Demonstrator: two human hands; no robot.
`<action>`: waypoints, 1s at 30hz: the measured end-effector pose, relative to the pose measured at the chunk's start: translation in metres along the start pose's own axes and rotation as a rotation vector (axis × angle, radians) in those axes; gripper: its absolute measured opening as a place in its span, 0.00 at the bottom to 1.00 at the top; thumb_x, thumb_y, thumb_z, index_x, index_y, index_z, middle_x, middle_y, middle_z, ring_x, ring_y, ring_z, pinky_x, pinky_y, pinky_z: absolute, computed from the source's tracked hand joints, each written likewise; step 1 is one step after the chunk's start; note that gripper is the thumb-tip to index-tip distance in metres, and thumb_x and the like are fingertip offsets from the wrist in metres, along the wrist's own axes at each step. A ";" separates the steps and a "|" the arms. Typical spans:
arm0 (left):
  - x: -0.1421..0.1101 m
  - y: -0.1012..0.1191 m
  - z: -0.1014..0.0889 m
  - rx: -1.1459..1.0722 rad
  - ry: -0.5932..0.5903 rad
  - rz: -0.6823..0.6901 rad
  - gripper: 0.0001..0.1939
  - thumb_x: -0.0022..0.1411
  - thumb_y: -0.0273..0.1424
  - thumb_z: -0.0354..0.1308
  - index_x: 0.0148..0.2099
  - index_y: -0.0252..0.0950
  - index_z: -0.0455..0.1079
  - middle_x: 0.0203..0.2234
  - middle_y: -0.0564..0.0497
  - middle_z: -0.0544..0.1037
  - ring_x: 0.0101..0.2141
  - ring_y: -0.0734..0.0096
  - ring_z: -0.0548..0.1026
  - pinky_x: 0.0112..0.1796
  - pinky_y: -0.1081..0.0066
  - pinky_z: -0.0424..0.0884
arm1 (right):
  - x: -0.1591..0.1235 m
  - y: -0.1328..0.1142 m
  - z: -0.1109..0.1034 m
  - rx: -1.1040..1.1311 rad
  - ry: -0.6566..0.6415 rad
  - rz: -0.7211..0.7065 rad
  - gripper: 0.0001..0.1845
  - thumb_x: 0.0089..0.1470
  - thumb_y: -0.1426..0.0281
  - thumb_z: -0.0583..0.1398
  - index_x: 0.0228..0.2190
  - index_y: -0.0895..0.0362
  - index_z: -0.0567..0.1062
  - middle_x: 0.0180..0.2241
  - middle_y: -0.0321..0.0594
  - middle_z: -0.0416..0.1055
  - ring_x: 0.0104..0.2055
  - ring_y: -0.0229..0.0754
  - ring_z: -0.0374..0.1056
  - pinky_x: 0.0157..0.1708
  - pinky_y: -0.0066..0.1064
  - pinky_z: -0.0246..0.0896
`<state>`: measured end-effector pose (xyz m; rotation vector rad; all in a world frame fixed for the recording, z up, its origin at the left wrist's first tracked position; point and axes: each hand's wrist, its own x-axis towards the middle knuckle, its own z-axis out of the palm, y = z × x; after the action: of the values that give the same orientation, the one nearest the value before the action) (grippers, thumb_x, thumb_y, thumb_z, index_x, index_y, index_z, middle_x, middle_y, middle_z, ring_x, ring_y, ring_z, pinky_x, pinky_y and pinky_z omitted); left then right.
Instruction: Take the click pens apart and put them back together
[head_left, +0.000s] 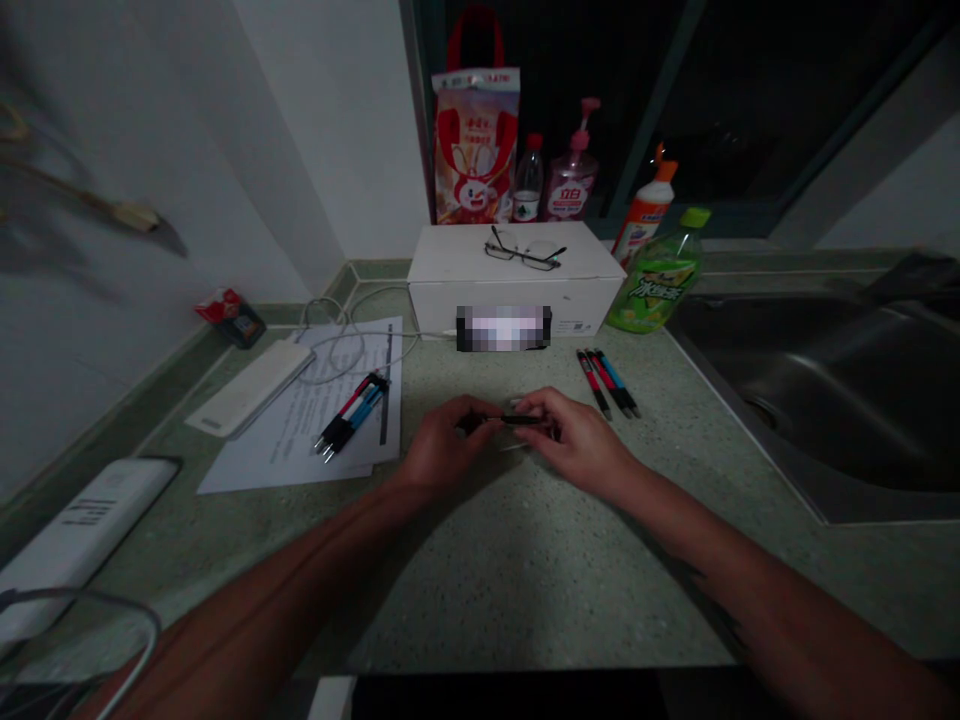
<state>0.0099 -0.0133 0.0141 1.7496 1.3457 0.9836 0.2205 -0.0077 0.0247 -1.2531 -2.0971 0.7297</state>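
Above the middle of the counter, my left hand (450, 440) and my right hand (581, 440) meet fingertip to fingertip. Both pinch a short, slim dark piece (520, 419) that looks like part of a pen; the fingers cover its ends. Thin pale slivers show beside the fingers, too small to make out. To the right of my right hand lies a row of click pens (607, 384), black with red and blue barrels. Left of my left hand, a bunch of similar pens (351, 415) rests on printed paper sheets (300, 460).
A white box (435, 300) carries eyeglasses (525, 250); a blurred-out device (504, 328) leans at its front. Right are a green bottle (656, 285) and metal sink (787, 350). Left are white power banks (251, 388), a cable (360, 335) and a red-and-dark packet (231, 317).
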 end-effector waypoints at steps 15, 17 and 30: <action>0.001 -0.003 0.001 -0.022 0.009 -0.024 0.04 0.63 0.28 0.62 0.40 0.36 0.77 0.34 0.50 0.83 0.34 0.67 0.80 0.38 0.67 0.76 | 0.000 0.001 -0.001 -0.089 -0.018 -0.008 0.07 0.65 0.66 0.60 0.42 0.55 0.76 0.38 0.42 0.79 0.39 0.45 0.74 0.37 0.34 0.62; 0.002 -0.002 0.001 -0.030 0.015 -0.032 0.04 0.63 0.28 0.62 0.40 0.36 0.77 0.34 0.50 0.83 0.34 0.67 0.80 0.38 0.67 0.76 | 0.000 0.001 0.000 -0.077 -0.006 0.006 0.12 0.61 0.66 0.64 0.46 0.55 0.75 0.40 0.42 0.79 0.38 0.45 0.74 0.36 0.33 0.62; 0.000 -0.005 0.002 -0.010 -0.007 -0.005 0.04 0.63 0.28 0.63 0.41 0.37 0.78 0.35 0.49 0.84 0.36 0.67 0.81 0.40 0.66 0.78 | 0.000 0.001 0.000 -0.146 -0.060 -0.009 0.05 0.65 0.68 0.60 0.38 0.55 0.76 0.35 0.40 0.78 0.36 0.44 0.73 0.34 0.33 0.59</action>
<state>0.0096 -0.0120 0.0090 1.7405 1.3380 0.9786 0.2212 -0.0071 0.0240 -1.3123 -2.2376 0.6266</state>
